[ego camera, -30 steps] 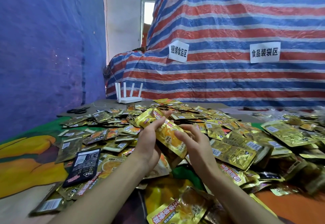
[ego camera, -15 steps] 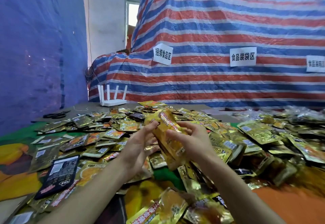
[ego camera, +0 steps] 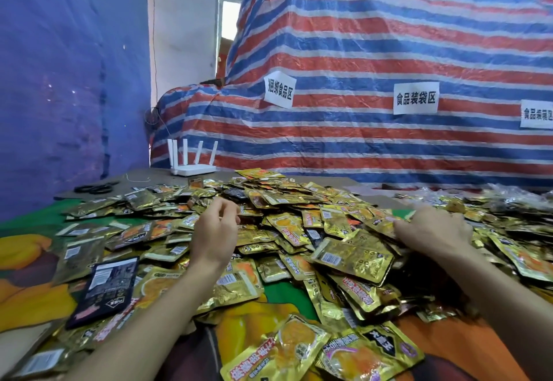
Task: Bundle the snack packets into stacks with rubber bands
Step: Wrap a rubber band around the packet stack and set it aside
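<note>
The snack packets [ego camera: 353, 256], mostly gold foil with orange print, lie loose and overlapping in a broad heap that covers the middle and right of the worktop [ego camera: 33, 222]. We see the left hand [ego camera: 214, 232] raised just above the left slope of the heap, its back toward the camera, its fingers [ego camera: 227, 210] loosely curled and relaxed with nothing visible in them. The right hand [ego camera: 434, 232] lies palm down on the packets at the right of the heap, thumb pointing left along a packet edge. Its fingertips are hidden behind the knuckles, so we cannot tell whether they grasp a packet. One black packet [ego camera: 104, 289] lies flat beside the left forearm, at the near-left edge of the heap. A dark looped item [ego camera: 95, 188] rests on the far left of the worktop; we cannot tell what it is. A white router [ego camera: 193, 168] stands behind the heap, in front of a striped tarpaulin [ego camera: 389, 51] that carries white paper labels [ego camera: 416, 98].
</note>
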Available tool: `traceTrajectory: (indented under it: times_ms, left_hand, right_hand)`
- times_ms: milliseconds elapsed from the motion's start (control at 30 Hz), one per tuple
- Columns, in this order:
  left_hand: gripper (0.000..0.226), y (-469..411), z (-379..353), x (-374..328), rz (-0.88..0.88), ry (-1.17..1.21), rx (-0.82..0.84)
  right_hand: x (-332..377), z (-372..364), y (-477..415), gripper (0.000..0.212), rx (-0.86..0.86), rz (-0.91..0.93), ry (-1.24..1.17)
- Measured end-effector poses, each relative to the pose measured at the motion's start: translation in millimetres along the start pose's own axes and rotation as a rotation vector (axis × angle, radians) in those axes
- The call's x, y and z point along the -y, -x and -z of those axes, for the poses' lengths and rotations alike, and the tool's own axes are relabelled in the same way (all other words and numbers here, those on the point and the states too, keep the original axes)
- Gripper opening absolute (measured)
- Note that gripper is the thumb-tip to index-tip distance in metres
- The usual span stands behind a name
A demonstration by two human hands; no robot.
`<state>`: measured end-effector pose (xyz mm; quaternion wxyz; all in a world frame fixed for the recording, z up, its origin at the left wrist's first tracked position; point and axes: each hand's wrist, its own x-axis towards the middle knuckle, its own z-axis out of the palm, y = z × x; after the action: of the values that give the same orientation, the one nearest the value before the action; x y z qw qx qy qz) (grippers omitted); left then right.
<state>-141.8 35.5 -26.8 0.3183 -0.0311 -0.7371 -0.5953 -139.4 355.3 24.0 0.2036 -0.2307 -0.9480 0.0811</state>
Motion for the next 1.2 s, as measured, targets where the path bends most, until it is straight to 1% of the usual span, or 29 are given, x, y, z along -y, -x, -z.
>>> traceTrajectory:
  times_ms: [67, 100, 167, 200, 233, 267, 300, 367, 433, 467, 533, 600, 700, 767, 833, 867, 933, 1000, 1100, 1200]
  left_hand:
    - [0.025, -4, 6, 5, -0.062, -0.22, -0.05]
    - [0.023, -7, 9, 8, -0.094, -0.338, -0.07]
    - [0.01, -13, 14, 13, -0.123, -0.539, -0.042]
    - [0.004, -15, 17, 14, -0.109, -0.6, 0.022]
    - [0.005, -16, 19, 14, -0.093, -0.633, 0.116]
    - [0.013, -17, 21, 14, -0.081, -0.645, 0.239]
    - [0.024, -16, 22, 13, -0.072, -0.661, 0.376]
    - [0.056, -13, 24, 6, -0.062, -0.777, 0.643]
    - [0.082, -11, 27, 0, -0.004, -0.892, 0.862]
    - [0.091, -12, 28, -2, 0.041, -0.925, 0.949]
    - [0.1, -14, 31, -4, 0.11, -0.964, 1.062]
    - [0.101, -18, 33, -2, 0.119, -0.987, 1.078]
    - [0.089, -19, 29, 2, 0.074, -1.012, 1.038]
    - [0.074, -17, 23, 5, 0.039, -1.035, 1.0]
    - [0.057, -15, 19, 6, 0.031, -1.062, 0.949]
    - [0.054, -14, 18, 6, 0.024, -1.083, 0.936]
    - [0.053, -12, 17, 7, -0.007, -1.122, 0.937]
    - [0.045, -12, 17, 10, -0.025, -1.13, 0.915]
    - [0.027, -14, 17, 13, -0.034, -1.097, 0.813]
    - [0.008, -16, 20, 15, -0.086, -1.041, 0.746]
  right_hand:
    - [2, 0, 0, 0.034, 0.011, -0.032, -0.001]
    - [5, 1, 2, 0.036, 0.012, -0.038, -0.009]
    - [15, 3, 7, 0.041, -0.05, -0.011, -0.035]
    - [23, 4, 11, 0.043, -0.111, 0.034, -0.063]
    - [32, 5, 18, 0.045, -0.171, 0.107, -0.118]
    - [43, 7, 26, 0.046, -0.204, 0.206, -0.204]
    - [55, 7, 35, 0.045, -0.19, 0.321, -0.303]
    - [83, 2, 57, 0.039, -0.05, 0.516, -0.446]
    - [109, -11, 74, 0.037, 0.121, 0.618, -0.429]
    - [120, -19, 81, 0.04, 0.201, 0.64, -0.398]
    - [139, -39, 85, 0.057, 0.362, 0.658, -0.342]
    - [154, -56, 83, 0.071, 0.455, 0.682, -0.24]
    - [170, -76, 77, 0.079, 0.534, 0.665, -0.179]
    - [178, -85, 72, 0.078, 0.537, 0.637, -0.182]
    - [185, -92, 69, 0.077, 0.503, 0.611, -0.166]
    - [187, -95, 69, 0.076, 0.472, 0.6, -0.149]
    - [192, -101, 70, 0.068, 0.386, 0.607, -0.1]
    - [193, -103, 71, 0.057, 0.301, 0.631, -0.082]
    - [187, -98, 70, 0.042, 0.234, 0.624, -0.189]
    - [177, -90, 67, 0.028, 0.246, 0.599, -0.336]
